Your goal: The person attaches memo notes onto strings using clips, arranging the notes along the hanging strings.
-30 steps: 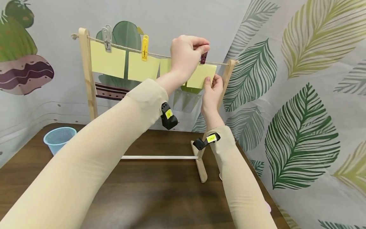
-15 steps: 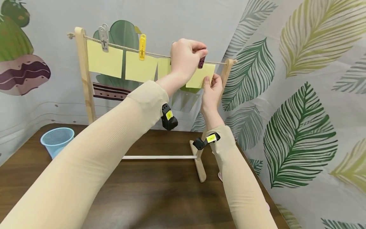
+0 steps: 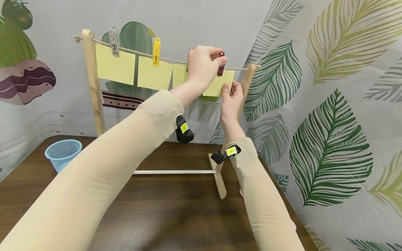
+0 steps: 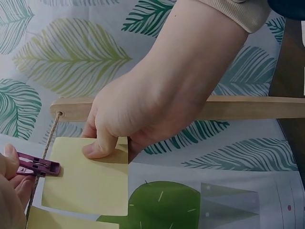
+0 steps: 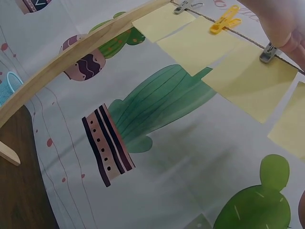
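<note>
My left hand (image 3: 202,66) pinches the handle end of a dark purple clothespin (image 3: 221,64) at the rope. In the left wrist view, the clothespin (image 4: 40,165) lies across the rope, its tip over the upper edge of a yellow paper sheet (image 4: 86,186). My right hand (image 3: 231,104) holds that sheet (image 3: 216,85) near its right edge, thumb in front and fingers behind. To the left hang more yellow sheets, one under a grey clothespin (image 3: 113,42), one under a yellow clothespin (image 3: 156,52). Another grey clothespin (image 5: 269,52) shows beside my left hand in the right wrist view.
The rope (image 3: 141,53) runs between two wooden posts (image 3: 94,83) standing on a brown table (image 3: 150,209). A white bar (image 3: 176,172) joins the frame low down. At the left stands a blue mesh basket (image 3: 62,151). A leaf-patterned cloth (image 3: 329,139) hangs close on the right.
My left hand has come down slightly, and the upper end of the purple clothespin now shows between its thumb and fingers. The right hand keeps its hold on the sheet.
</note>
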`<state>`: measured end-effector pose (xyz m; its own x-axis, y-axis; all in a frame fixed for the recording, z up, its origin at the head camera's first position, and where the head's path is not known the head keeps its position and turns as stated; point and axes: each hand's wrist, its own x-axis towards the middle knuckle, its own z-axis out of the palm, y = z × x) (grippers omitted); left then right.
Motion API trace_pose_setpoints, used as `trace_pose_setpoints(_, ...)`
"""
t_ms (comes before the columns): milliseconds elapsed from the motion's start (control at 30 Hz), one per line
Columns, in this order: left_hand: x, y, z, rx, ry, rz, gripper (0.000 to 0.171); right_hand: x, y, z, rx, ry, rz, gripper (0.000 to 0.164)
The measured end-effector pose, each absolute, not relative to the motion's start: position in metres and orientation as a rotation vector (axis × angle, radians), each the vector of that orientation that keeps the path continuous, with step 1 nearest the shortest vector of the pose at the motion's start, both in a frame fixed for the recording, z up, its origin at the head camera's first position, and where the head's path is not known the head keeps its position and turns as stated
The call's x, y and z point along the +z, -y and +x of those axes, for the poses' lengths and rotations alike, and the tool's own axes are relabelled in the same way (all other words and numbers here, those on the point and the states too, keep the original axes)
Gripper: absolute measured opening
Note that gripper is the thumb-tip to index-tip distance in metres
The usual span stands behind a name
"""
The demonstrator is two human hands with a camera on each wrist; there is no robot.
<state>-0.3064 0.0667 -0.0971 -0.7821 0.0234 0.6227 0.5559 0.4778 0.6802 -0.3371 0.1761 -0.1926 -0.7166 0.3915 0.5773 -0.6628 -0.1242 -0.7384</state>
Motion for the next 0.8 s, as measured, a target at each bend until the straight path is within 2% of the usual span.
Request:
trace_pose_setpoints(600,-0.0945,-0.0641,-0.299,-1.409,2.18,-0.515,0.04,-0.19,-0.1778,-0.338,1.902,1.436,0.31,0.013)
trace_pose_setpoints(800,-0.095,-0.0619,-0.2985,-1.424,2.182,-0.539,0.042,-0.1923,-0.1793,-0.338,1.902,1.425,0.305,0.006)
